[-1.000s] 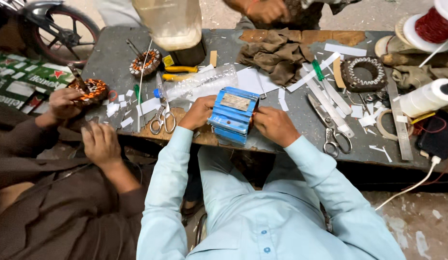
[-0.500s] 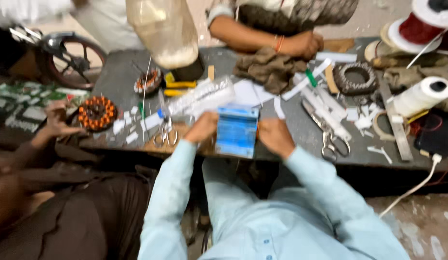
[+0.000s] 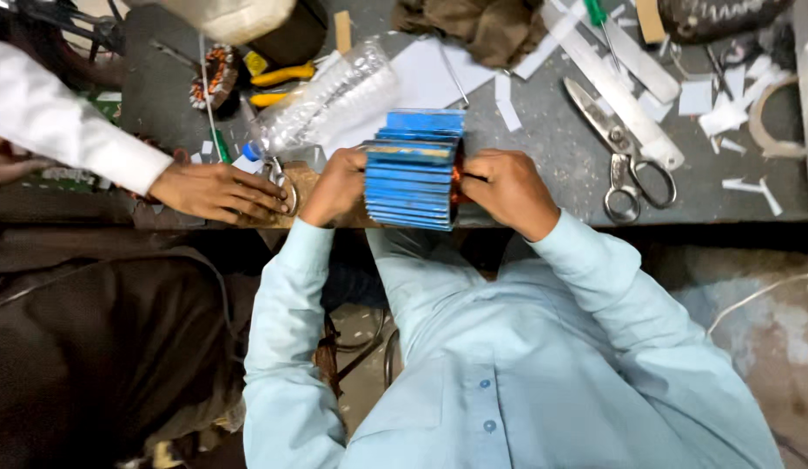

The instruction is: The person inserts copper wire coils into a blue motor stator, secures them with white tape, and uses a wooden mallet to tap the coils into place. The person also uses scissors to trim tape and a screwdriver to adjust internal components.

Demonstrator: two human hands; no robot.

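Between both of my hands I hold a blue stepped block (image 3: pixel 413 169), made of stacked layers with a yellowish strip on top, at the near edge of the grey workbench (image 3: pixel 543 139). My left hand (image 3: pixel 339 187) grips its left side. On the block's right side, my right hand (image 3: pixel 504 189) pinches at a bit of orange showing there. My light blue shirt sleeves run down toward the camera.
Another person's hand (image 3: pixel 217 193) in a white sleeve rests on small scissors (image 3: pixel 278 178) just left of mine. Large scissors (image 3: pixel 625 156), white paper strips (image 3: pixel 625 74), a clear plastic bottle (image 3: pixel 334 95), a copper-wound coil (image 3: pixel 215 76) and brown cloth (image 3: pixel 482 26) lie on the bench.
The view has moved closer and lower over the block. The block has been turned so its layered side faces up. A white-sleeved hand has come in at the left onto the scissors.
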